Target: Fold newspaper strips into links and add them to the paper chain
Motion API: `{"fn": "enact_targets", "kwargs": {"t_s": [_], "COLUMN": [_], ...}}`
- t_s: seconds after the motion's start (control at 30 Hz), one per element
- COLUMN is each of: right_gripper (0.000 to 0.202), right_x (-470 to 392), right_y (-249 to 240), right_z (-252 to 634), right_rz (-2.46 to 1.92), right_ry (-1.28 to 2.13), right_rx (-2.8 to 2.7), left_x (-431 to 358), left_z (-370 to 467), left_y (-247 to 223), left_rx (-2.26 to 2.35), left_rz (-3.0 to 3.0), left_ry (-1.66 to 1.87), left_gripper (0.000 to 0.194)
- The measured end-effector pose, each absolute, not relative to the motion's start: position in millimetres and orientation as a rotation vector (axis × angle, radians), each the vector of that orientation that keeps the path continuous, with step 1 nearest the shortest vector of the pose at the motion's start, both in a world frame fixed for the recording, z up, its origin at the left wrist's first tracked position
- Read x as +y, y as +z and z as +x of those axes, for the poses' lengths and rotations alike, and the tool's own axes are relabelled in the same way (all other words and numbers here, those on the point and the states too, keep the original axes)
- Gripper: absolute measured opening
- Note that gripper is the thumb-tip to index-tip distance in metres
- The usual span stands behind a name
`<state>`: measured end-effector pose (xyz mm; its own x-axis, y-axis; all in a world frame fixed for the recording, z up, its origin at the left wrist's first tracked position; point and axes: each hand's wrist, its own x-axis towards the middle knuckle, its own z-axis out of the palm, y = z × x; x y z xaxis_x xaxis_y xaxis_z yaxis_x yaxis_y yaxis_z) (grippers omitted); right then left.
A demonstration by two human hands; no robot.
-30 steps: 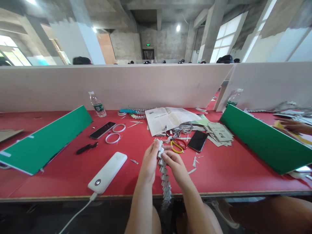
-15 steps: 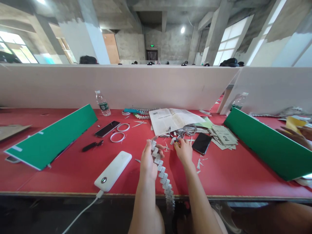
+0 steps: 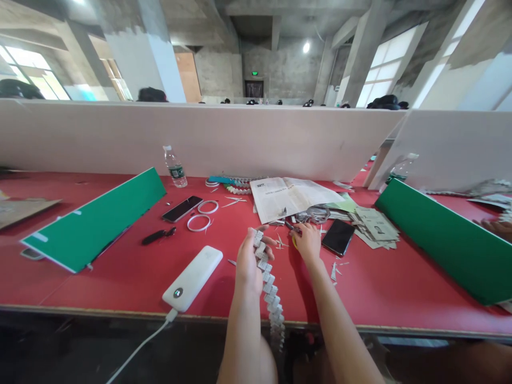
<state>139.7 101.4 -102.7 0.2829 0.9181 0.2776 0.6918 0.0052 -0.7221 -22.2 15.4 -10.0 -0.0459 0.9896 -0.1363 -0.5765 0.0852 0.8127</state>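
A zigzag chain of folded printed paper (image 3: 269, 277) runs from my left hand (image 3: 250, 260) down over the front edge of the table. That hand grips its upper end between thumb and fingers, and some fingertips stick out to the right. Beyond the loose paper slivers (image 3: 281, 242), my right hand (image 3: 307, 241) is closed on small scissors (image 3: 295, 240). A yellow loop and a dark tip of them show; the rest is hidden under the fingers. The hand is low over the table, just in front of a newspaper sheet (image 3: 296, 194).
To the right lie a black phone (image 3: 338, 237) and cut paper sheets (image 3: 376, 226). On the left are a white power bank (image 3: 192, 278) with cable, another phone (image 3: 182, 208), tape rolls (image 3: 199, 223) and a bottle (image 3: 175, 168). Green boards (image 3: 96, 224) flank both sides.
My right hand has turned the scissors, and their dark tip now points away towards the newspaper. A small white paper piece beside its fingers no longer shows there. My left hand keeps its hold.
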Motion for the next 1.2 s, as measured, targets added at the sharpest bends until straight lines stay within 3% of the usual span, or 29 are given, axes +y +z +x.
{"fn": "enact_targets", "kwargs": {"t_s": [0.13, 0.37, 0.53, 0.67, 0.9, 1.2], "right_gripper": [0.017, 0.048, 0.033, 0.023, 0.024, 0.034], "right_x": [99.2, 86.4, 41.9, 14.4, 10.8, 15.5], "right_y": [-105.1, -84.7, -36.3, -13.4, -20.4, -39.8], "right_z": [145.1, 136.6, 107.4, 93.8, 95.0, 106.2], "right_rz": [-1.606, -1.254, -1.017, -0.924, -0.863, -0.796], "right_ry": [0.477, 0.743, 0.842, 0.851, 0.881, 0.922], "right_rx": [-1.321, -0.966, -0.908, -0.957, -0.963, -1.035], "left_x": [15.6, 15.9, 9.0, 4.3, 3.2, 4.9], "left_z": [-19.9, -15.0, 0.0, 4.6, 1.1, 2.5], "left_y": [-11.8, -11.8, -5.9, -2.6, -2.4, -6.1], "left_rx": [0.858, 0.928, 1.009, 1.040, 1.117, 1.022], "left_rz": [0.642, 0.704, 0.935, 1.085, 1.174, 1.204], "left_ry": [1.402, 1.399, 1.395, 1.399, 1.476, 1.441], "left_gripper": [0.045, 0.044, 0.049, 0.041, 0.027, 0.023]}}
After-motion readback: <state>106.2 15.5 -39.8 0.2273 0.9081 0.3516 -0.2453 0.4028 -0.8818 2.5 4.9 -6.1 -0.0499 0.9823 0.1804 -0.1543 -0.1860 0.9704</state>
